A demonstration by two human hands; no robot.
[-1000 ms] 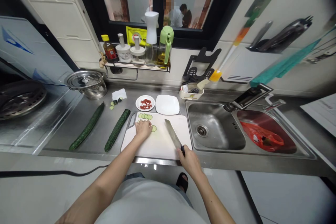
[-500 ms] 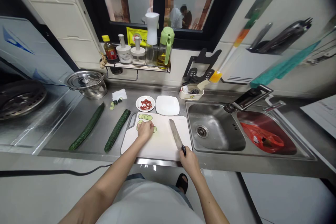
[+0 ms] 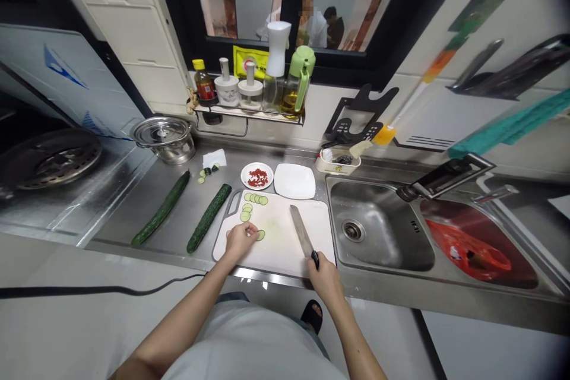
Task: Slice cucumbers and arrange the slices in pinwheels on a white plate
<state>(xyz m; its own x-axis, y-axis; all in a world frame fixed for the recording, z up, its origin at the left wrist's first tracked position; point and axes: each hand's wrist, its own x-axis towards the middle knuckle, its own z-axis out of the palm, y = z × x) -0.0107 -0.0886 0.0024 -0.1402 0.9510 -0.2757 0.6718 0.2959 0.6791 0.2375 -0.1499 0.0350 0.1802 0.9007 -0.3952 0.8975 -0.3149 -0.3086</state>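
Observation:
My left hand (image 3: 241,241) is over the left part of the white cutting board (image 3: 285,255), fingers bent together at the edge of a thin round cucumber slice (image 3: 261,236). Just above it, more cucumber slices (image 3: 245,215) lie overlapped, with a short row of slices (image 3: 256,198) along the board's top left. My right hand (image 3: 325,273) is closed around the black handle of a kitchen knife (image 3: 301,230). The blade lies flat over the board's right side, pointing away from me. Two whole cucumbers (image 3: 208,218) (image 3: 162,209) rest on the steel counter left of the board.
Behind the board stand a plate of chopped red pieces (image 3: 257,176) and a white square plate (image 3: 294,181). To the right is a sink (image 3: 378,219) with a red plastic bag (image 3: 467,252). A lidded pot (image 3: 167,141) and cucumber ends (image 3: 208,171) are at the back left.
My left hand has moved toward me across the board, away from the second group of slices, and the slice at its fingertips has shifted too. The knife hand has hardly moved.

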